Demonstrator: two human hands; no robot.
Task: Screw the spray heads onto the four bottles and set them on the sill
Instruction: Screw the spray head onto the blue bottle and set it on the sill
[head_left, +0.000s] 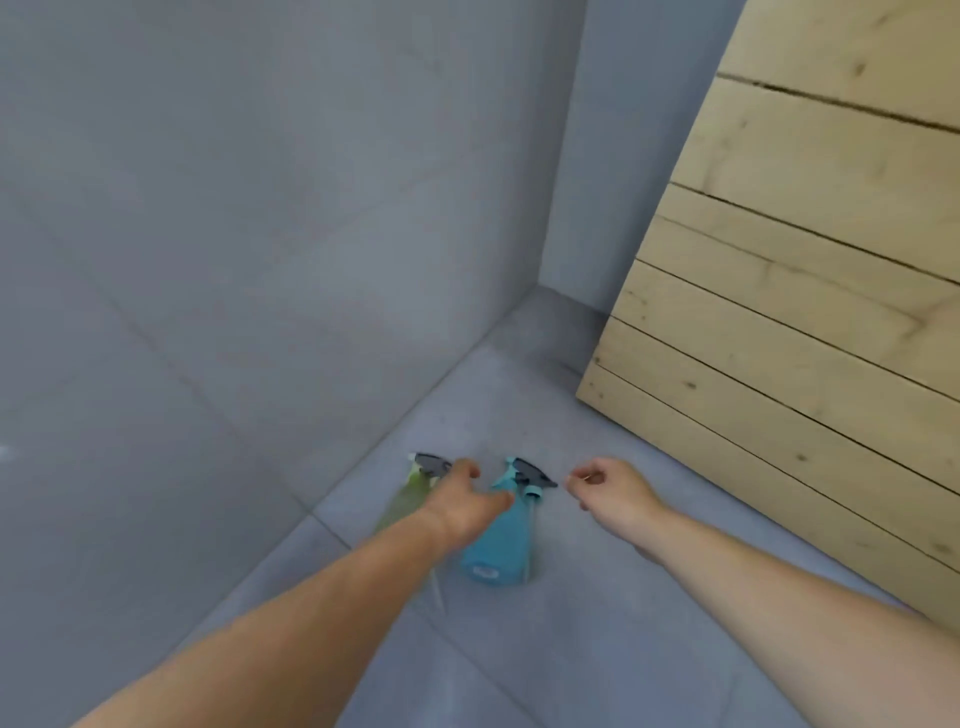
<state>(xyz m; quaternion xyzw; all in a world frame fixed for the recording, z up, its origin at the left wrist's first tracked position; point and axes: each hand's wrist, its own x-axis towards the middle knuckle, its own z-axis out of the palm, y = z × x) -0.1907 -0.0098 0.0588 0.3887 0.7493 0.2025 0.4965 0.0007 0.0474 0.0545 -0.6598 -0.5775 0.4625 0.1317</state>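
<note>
A blue bottle (493, 545) lies on the grey floor with its base toward me. A grey spray head (532, 475) with a teal collar lies by its neck, and a thin dip tube runs along the bottle's right side. To its left lies a pale green bottle (402, 501) with another grey spray head (431, 462) at its far end. My left hand (462, 501) reaches down between the two bottles, fingers apart, thumb against the blue bottle's neck and part of the green bottle hidden under it. My right hand (610, 486) hovers just right of the blue bottle's spray head, fingers loosely curled, holding nothing.
Grey tiled walls (260, 234) meet in a corner beyond the bottles. A pale wooden plank panel (805, 312) leans on the right, its lower edge on the floor close to my right arm. Grey floor tiles (571, 649) stretch toward me.
</note>
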